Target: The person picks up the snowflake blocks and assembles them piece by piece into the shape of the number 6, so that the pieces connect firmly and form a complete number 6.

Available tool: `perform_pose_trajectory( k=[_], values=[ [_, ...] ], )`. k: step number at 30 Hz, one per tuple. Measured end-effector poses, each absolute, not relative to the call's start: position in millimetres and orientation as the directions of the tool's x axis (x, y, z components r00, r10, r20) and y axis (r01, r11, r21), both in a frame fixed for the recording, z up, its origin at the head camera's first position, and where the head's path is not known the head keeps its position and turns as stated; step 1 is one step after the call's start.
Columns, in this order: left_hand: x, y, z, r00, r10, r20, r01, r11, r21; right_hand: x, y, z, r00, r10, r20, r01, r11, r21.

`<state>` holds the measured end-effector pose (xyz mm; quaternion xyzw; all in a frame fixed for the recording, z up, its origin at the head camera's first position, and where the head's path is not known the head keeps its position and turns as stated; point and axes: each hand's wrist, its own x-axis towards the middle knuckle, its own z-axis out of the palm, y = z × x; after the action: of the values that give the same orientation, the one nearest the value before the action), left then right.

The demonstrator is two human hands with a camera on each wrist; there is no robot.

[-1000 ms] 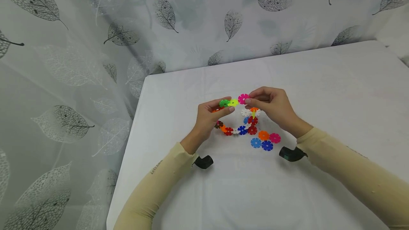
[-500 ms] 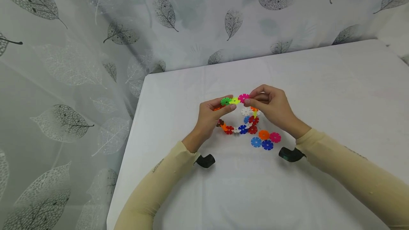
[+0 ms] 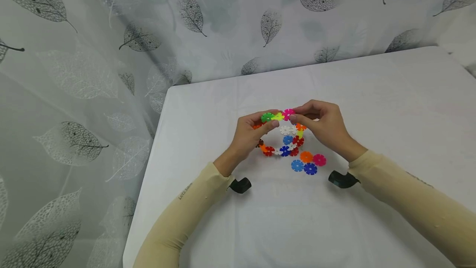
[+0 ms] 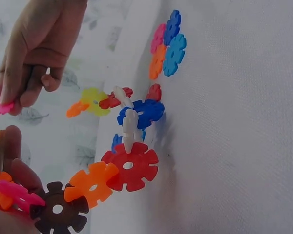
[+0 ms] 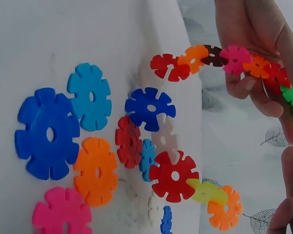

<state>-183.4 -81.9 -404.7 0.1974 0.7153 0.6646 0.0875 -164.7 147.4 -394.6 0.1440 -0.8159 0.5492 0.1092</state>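
A chain of notched plastic flower discs hangs in a curve from my left hand (image 3: 247, 135), which grips it close to a green disc (image 3: 267, 117) and a yellow-green disc (image 3: 278, 116). My right hand (image 3: 326, 124) pinches a pink disc (image 3: 288, 114) between thumb and fingers, its edge right at the yellow-green disc. Brown, orange and red discs (image 4: 129, 168) run down from the left hand in the left wrist view. The far stretch, with a dark blue disc (image 5: 150, 108) and a yellow and orange end (image 5: 224, 207), lies low near the table.
On the white-covered table (image 3: 282, 222), in front of the chain, lie loose discs: orange (image 3: 306, 157), pink (image 3: 319, 160), light blue (image 3: 297, 165) and dark blue (image 3: 310, 168). White discs (image 3: 285, 130) sit inside the curve. A leaf-print curtain (image 3: 230, 20) hangs behind.
The pink disc has closed the gap to the yellow-green disc and now meets it. Both hands, with the chain, have shifted slightly to the right.
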Motion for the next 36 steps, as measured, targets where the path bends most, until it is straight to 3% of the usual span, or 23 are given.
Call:
perform_pose_trajectory(
  k=[20,36],
  values=[
    [-182.8,-79.2,-406.2,-0.903,0.404,0.145,0.163,0.011,0.987,-163.6,144.2,-408.8,-0.912,-0.1,0.397,-0.409,0.264,-0.874],
    [-185.0,-79.3,-410.5,-0.881,0.447,0.153,0.198,0.054,0.979,-165.2,147.2,-406.2,-0.867,-0.147,0.476,-0.49,0.421,-0.764]
  ],
)
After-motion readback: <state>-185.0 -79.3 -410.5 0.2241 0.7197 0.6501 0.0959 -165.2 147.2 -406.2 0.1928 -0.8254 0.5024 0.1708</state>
